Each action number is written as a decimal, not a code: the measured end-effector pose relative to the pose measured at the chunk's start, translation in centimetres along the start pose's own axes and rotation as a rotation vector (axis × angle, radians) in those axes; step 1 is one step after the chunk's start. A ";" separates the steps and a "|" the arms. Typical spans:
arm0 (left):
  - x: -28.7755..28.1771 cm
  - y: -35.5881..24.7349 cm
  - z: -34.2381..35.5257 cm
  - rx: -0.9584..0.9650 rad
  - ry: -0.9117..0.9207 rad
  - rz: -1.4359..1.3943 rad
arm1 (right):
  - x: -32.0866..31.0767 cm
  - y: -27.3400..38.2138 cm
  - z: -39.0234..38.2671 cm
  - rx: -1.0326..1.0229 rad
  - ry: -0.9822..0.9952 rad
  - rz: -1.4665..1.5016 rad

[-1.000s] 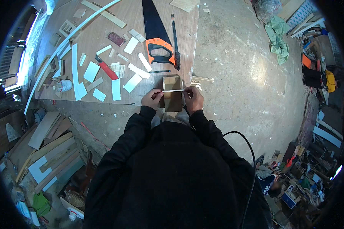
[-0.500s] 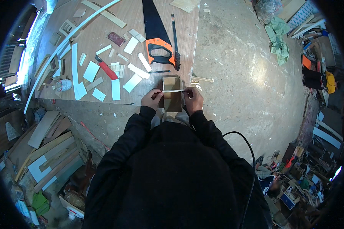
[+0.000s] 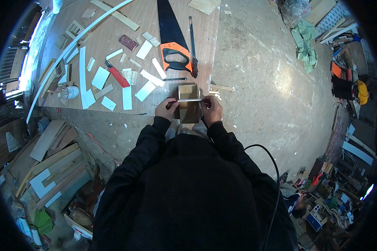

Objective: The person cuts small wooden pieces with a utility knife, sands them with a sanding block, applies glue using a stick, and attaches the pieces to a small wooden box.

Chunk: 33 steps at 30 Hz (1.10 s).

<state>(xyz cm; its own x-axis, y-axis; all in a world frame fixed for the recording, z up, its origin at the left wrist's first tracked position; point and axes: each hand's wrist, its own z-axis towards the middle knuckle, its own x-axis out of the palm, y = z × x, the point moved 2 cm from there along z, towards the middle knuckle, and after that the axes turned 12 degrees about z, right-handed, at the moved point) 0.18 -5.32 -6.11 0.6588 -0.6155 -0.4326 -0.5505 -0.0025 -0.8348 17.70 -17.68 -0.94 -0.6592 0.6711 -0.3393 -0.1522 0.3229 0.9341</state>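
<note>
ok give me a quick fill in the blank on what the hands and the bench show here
1. Both hands hold a thin pale strip across the top of a small wooden ____.
2. The handsaw on the plywood sheet has a black blade and an ____ handle.
3. The left hand grips the strip's ____ end, the right hand the other.

Missing words: box; orange; left

Woodworking workshop. Plywood sheet [image 3: 125,54] on bare concrete floor [image 3: 272,92], 1 orange-handled handsaw [image 3: 171,42], offcuts [image 3: 50,159] stacked left.
</note>
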 end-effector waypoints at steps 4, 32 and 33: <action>0.1 -0.2 0.0 0.008 0.007 -0.015 | 0.0 -0.2 0.1 0.014 -0.006 -0.004; -1.5 -1.6 -2.5 0.004 0.004 -0.010 | -1.6 1.9 -1.4 -0.337 0.186 -0.168; -2.0 -2.1 -3.0 0.012 0.004 -0.011 | -2.0 2.7 -1.7 -0.342 0.180 -0.169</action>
<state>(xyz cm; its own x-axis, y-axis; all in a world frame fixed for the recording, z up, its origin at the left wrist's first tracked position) -1.50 -6.41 -2.43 0.6626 -0.6185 -0.4224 -0.5370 0.0008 -0.8436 17.39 -19.30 2.44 -0.7173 0.4907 -0.4946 -0.4852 0.1576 0.8601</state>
